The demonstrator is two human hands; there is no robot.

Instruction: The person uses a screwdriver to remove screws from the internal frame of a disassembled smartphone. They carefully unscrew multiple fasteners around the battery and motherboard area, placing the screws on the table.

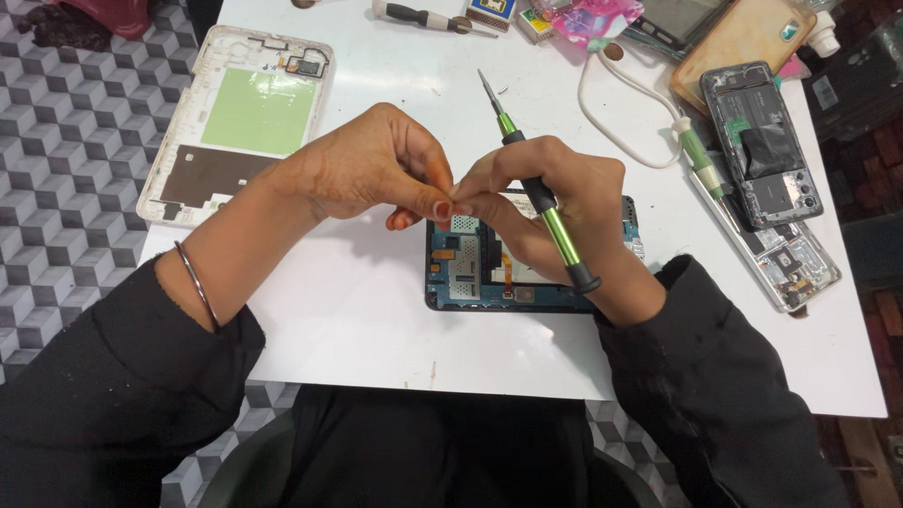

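Two bare hands over white table (376, 310), fingertips meeting above opened device. Left hand (376, 169): thumb and forefinger pinched together, painted nail visible; whether anything tiny sits between them cannot be told. Thin metal bangle (196, 282) on left wrist. Right hand (555, 207): closed around green screwdriver (541, 198), slim shaft, black grip bands, metal tip pointing up and away toward table's far edge. One opened tablet (470, 273), dark rectangular frame, circuit boards and ribbon cable exposed, lying flat near table's near edge at centre, partly beneath right hand. One white plastic back cover (240, 122), inside up, pale green and brown panels, at table's left edge. Two opened phones at right edge: one dark with exposed battery (762, 141), one clear-framed (785, 259) partly beneath it. One second screwdriver (428, 17), black handle, at far edge. One white cable (621, 122), looped, right of centre. Black sleeves (122, 376) on both arms.
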